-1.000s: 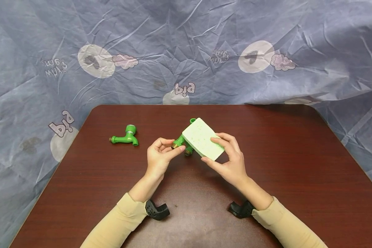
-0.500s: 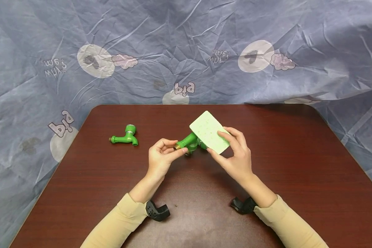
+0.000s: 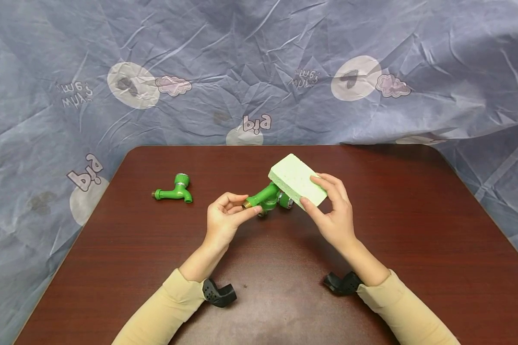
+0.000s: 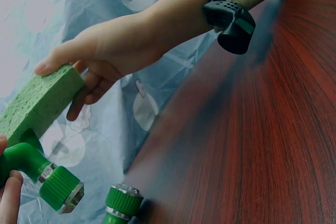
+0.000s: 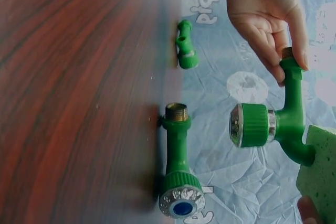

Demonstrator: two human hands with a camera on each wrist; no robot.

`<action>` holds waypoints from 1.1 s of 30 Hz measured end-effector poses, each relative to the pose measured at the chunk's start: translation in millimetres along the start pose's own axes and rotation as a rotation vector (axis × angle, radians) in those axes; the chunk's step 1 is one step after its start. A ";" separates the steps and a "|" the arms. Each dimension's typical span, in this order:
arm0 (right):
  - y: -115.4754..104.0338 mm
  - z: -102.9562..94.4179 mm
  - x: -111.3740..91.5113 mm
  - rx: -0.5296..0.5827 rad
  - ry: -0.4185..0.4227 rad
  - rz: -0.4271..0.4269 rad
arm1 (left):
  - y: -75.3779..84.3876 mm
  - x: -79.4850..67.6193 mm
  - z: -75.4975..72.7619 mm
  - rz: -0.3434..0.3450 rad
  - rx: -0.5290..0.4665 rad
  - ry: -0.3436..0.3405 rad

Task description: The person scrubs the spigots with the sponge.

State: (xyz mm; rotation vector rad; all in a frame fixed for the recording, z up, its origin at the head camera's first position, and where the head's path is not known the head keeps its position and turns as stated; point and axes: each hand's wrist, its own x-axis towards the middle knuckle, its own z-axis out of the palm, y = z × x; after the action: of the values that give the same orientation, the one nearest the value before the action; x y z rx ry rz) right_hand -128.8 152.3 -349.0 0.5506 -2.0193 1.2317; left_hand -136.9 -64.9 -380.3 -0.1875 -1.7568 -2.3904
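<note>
My left hand [image 3: 222, 218] pinches the brass threaded end of a green plastic faucet [image 3: 265, 194] between thumb and fingers, holding it above the table. A light green sponge [image 3: 298, 179] is gripped in my right hand [image 3: 338, 215], thumb on its near edge and fingers over its top. In the right wrist view, the sponge's edge meets the spout of the held faucet [image 5: 294, 114], whose ribbed knob points toward the table. From the head view, the sponge covers the spout.
A second green faucet [image 5: 177, 150] stands on the table below the held one, mostly hidden in the head view. Another faucet [image 3: 174, 193] lies at the left on the dark red wooden table [image 3: 393, 206]. A wrinkled blue cloth [image 3: 216, 43] hangs behind.
My right hand has moved the sponge up and to the right along the faucet and tilted it, so its side face shows. More of the faucet is uncovered. The left hand barely moved.
</note>
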 end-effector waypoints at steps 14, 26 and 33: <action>30.1 -8.1 -0.5 -0.107 0.016 0.183 | 5.8 1.2 -1.5 0.012 -0.031 0.012; 31.7 -1.8 -8.3 -0.110 -0.057 0.211 | 8.2 1.6 -1.5 0.016 -0.043 0.050; 27.8 1.1 -10.6 -0.146 -0.153 0.266 | 7.5 1.8 -2.8 0.032 -0.056 0.063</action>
State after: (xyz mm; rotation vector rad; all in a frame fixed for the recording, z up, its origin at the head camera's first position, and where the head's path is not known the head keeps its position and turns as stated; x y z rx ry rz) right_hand -140.5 164.1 -373.7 0.3215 -2.3497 1.2109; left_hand -137.0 -69.9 -373.8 -0.1451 -1.6481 -2.3980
